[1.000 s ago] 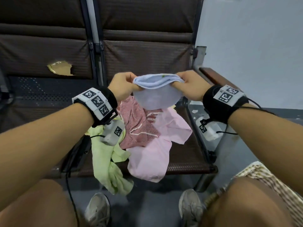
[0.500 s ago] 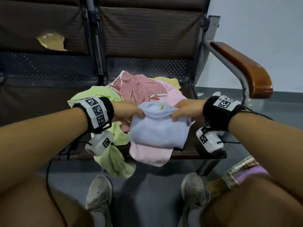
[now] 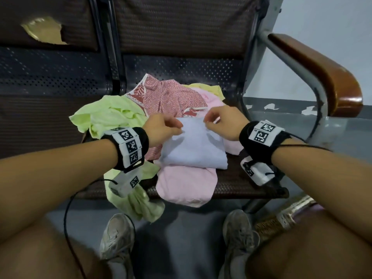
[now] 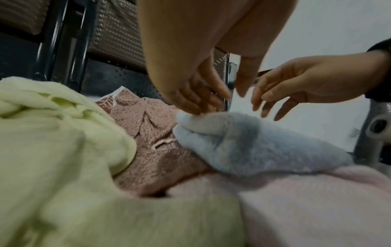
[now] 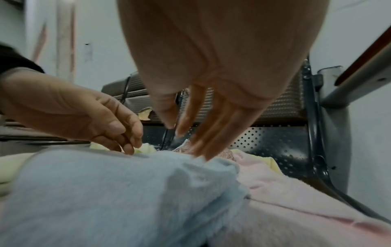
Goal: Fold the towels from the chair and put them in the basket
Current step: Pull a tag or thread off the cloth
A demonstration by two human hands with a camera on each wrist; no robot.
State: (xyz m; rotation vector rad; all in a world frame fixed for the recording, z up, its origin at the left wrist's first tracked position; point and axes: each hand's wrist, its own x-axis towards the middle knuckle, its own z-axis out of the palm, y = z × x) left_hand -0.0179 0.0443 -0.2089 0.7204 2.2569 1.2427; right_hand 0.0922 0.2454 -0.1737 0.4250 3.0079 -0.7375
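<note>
Folded pale-blue terry towel — centre of frame, lying on the pink towel on the brown chair seat. My left hand and right hand — fingers loose, released, at its far edge.

A folded towel lies atop the towel pile on the chair seat, between the left hand and right hand. A basket sits on the floor, lower right.
</note>
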